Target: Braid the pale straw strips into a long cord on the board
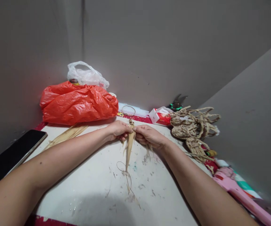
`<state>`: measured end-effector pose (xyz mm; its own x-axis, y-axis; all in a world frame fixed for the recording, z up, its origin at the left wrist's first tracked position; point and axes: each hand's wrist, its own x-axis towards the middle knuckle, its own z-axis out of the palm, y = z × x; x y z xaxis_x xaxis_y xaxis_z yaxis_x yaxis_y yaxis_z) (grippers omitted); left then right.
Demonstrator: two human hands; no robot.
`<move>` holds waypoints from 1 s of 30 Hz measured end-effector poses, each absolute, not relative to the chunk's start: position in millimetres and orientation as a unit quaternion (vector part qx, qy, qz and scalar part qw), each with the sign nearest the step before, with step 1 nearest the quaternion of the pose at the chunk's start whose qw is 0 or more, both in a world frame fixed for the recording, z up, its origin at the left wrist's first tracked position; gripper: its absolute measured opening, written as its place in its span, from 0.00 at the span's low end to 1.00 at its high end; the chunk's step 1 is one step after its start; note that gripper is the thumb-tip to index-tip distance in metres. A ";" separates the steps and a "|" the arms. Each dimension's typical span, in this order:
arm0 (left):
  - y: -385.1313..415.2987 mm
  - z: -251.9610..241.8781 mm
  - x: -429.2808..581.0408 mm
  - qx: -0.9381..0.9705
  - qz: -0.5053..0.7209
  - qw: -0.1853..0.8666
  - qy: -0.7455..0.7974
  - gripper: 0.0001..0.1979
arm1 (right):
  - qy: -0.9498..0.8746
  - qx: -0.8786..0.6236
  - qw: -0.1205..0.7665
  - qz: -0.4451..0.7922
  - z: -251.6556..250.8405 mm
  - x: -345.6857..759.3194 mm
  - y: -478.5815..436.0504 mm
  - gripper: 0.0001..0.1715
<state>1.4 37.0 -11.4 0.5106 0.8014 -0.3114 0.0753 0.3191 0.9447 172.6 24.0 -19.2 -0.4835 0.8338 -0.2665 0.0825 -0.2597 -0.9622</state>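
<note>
My left hand (118, 130) and my right hand (149, 135) meet over the middle of a stained white board (97, 188). Both pinch a short braid of pale dried straw (130, 142). The plaited end sticks up between the fingertips and the loose strands trail down toward me across the board. Each hand's fingers are closed on the straw, left hand on the left side, right hand on the right.
A red plastic bag (78, 102) and a white bag (87, 75) sit at the back left. More straw strips (66, 135) lie beside them. A dark phone (13, 155) lies far left. Braided rope pieces (193, 127), cutters (176, 103) and a pink tool (239, 191) are on the right.
</note>
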 end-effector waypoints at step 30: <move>-30.0 163.2 -80.5 0.663 0.439 0.578 0.183 0.04 | -0.551 -0.467 0.290 0.627 -16.3 172.1 25.2 0.18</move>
